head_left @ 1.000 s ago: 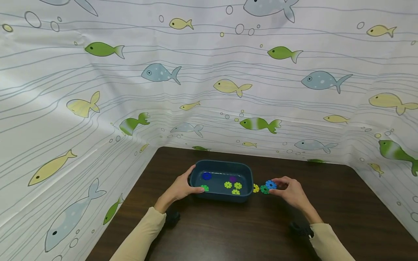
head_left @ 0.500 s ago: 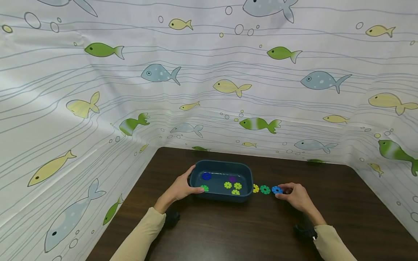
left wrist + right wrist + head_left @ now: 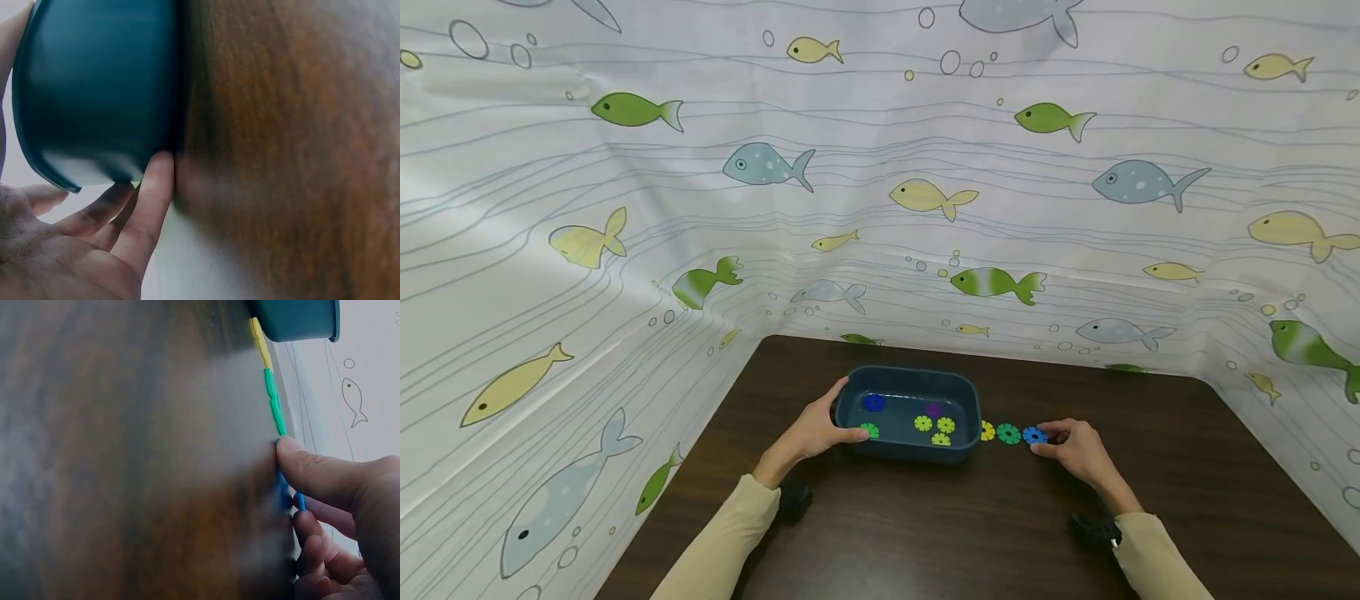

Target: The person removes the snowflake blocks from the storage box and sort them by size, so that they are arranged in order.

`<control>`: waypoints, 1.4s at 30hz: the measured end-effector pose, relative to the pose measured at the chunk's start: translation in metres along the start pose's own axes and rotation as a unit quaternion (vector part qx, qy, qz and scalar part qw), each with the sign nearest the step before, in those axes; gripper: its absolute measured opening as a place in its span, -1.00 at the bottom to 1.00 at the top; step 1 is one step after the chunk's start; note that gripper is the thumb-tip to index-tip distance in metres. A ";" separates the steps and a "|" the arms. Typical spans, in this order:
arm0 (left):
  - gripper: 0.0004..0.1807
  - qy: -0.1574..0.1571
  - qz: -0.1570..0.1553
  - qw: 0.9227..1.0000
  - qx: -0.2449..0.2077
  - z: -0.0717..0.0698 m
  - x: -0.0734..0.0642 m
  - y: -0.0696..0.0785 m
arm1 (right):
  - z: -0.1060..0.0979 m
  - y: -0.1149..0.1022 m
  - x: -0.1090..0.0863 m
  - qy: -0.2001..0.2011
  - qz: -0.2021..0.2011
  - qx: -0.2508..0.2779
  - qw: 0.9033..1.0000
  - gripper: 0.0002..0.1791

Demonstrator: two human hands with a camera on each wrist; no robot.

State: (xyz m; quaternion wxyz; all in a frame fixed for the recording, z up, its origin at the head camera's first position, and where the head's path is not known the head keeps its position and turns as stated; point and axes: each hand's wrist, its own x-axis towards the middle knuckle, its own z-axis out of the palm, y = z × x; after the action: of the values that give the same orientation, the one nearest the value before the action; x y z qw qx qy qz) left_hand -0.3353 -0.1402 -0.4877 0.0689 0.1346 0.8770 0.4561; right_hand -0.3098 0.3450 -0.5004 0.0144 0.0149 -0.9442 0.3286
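Note:
My left hand [image 3: 815, 427] holds a dark blue plastic tub [image 3: 891, 451] by its left end, thumb at the near rim and fingers round the far corner. In the left wrist view, fingertips press against the tub's wall [image 3: 100, 94]. My right hand [image 3: 1077, 450] pinches a blue notched disc, a snowflake-type building piece [image 3: 1034, 436], between thumb and fingers, low at the tabletop. Left of it lie a green disc [image 3: 1008, 433] and a yellow disc [image 3: 987, 431], in a row from the tub's right side. The right wrist view shows this row edge-on.
Inside the tub lie a dark blue disc [image 3: 874, 403], a purple disc [image 3: 933, 410], a green disc [image 3: 870, 430] and several yellow-green discs [image 3: 923, 423]. The dark wooden table [image 3: 925, 533] meets a fish-print sheet [image 3: 865, 208] at its back and sides.
My right hand has moved the blue disc right and down, from overlapping the green disc to beside it in the row. The left hand and tub stay in place.

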 end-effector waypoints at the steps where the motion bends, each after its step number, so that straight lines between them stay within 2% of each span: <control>1: 0.31 0.000 -0.001 1.000 -0.001 0.000 0.001 0.000 | 0.000 0.000 0.000 0.000 -0.001 -0.001 1.000 -0.49; 11: 0.30 -0.001 -0.003 1.000 -0.001 0.002 0.001 0.001 | -0.002 0.002 -0.002 -0.005 -0.003 0.000 1.000 -0.49; 16: 0.32 -0.001 -0.001 1.000 -0.004 0.001 0.000 0.001 | -0.003 0.000 -0.002 -0.008 -0.002 -0.004 1.000 -0.36; 19: 0.32 0.001 -0.003 1.000 -0.008 0.000 -0.001 0.001 | -0.004 -0.003 -0.003 0.000 -0.012 -0.007 1.000 -0.28; 23: 0.32 -0.001 -0.002 1.000 -0.004 0.000 -0.002 0.001 | -0.005 -0.013 -0.006 0.018 -0.030 -0.003 0.999 -0.29; 27: 0.32 -0.001 0.002 1.000 -0.001 -0.001 -0.001 -0.001 | -0.007 -0.035 -0.009 0.030 -0.045 0.027 0.998 -0.37; 33: 0.31 -0.002 0.001 1.000 -0.004 -0.001 0.001 -0.001 | -0.003 -0.082 -0.011 0.019 -0.075 0.078 0.994 -0.48; 42: 0.33 -0.002 0.007 1.000 -0.008 -0.001 0.002 -0.001 | 0.032 -0.137 0.006 -0.029 -0.158 0.083 0.984 -0.54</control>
State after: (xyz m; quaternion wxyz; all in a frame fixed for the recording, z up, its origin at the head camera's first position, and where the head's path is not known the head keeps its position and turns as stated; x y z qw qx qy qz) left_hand -0.3371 -0.1407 -0.4881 0.0688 0.1406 0.8721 0.4636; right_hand -0.3111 0.2173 -0.4400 0.0377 0.1741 -0.8995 0.3990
